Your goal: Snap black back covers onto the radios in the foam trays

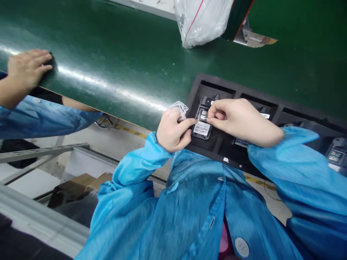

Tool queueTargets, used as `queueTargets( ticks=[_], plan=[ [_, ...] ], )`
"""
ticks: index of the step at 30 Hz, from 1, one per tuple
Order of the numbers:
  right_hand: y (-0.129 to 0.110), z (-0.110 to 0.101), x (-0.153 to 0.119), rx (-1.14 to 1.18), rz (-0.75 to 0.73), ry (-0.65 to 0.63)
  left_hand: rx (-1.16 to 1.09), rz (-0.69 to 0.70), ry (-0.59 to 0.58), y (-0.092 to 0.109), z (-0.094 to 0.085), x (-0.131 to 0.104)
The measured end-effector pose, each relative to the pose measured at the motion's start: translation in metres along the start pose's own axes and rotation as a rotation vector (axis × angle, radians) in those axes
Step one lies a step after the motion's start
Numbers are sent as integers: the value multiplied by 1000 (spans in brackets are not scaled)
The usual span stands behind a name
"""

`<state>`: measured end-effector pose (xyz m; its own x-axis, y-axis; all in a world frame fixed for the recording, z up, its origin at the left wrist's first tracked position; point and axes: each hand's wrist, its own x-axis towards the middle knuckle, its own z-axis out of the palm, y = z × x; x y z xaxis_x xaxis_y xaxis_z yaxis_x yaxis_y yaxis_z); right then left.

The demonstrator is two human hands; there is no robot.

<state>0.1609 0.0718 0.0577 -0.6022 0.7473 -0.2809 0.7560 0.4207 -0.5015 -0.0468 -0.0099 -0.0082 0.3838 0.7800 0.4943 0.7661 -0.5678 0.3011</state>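
Note:
A black device (202, 130) with a white barcode label lies in the left compartment of a black tray (199, 81). My left hand (175, 130) is closed around thin white cut-out cards (180, 107), its thumb and forefinger reaching to the device's left side. Above the device's metal slots, my right hand (238, 117) is pinched; whatever lies between its fingertips is too small to make out. More devices sit in the compartments to the right, one (337, 153) at the far right edge and another partly hidden under my right hand.
The tray rests on a green worktop (121, 54). A clear plastic bag (203, 21) stands at the top, beside a metal bracket (246, 32). Another person's hand (28, 68) rests on the worktop's left edge. Cardboard boxes (73, 186) and a metal frame (54, 151) are lower left.

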Motion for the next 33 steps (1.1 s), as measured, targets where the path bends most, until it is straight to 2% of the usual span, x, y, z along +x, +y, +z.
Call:
queueTargets(
  ticks=[3, 6, 9, 16, 27, 33],
  plan=[
    [-2, -1, 0, 30, 19, -30, -18, -10, 36, 1, -1, 0],
    [-2, 4, 4, -91, 105, 9, 1, -15, -5, 0, 0, -1],
    [-1, 10, 8, -170, 132, 50, 19, -9, -66, -1, 3, -1],
    [-1, 14, 5, -242, 98, 110, 15, -5, -136, -1, 7, 0],
    [3, 21, 3, -228, 70, 177, 205, -14, -184, 3, 4, -1],
    [5, 16, -16, -209, -56, 248, 202, -8, -206, 3, 5, -5]
  ],
)
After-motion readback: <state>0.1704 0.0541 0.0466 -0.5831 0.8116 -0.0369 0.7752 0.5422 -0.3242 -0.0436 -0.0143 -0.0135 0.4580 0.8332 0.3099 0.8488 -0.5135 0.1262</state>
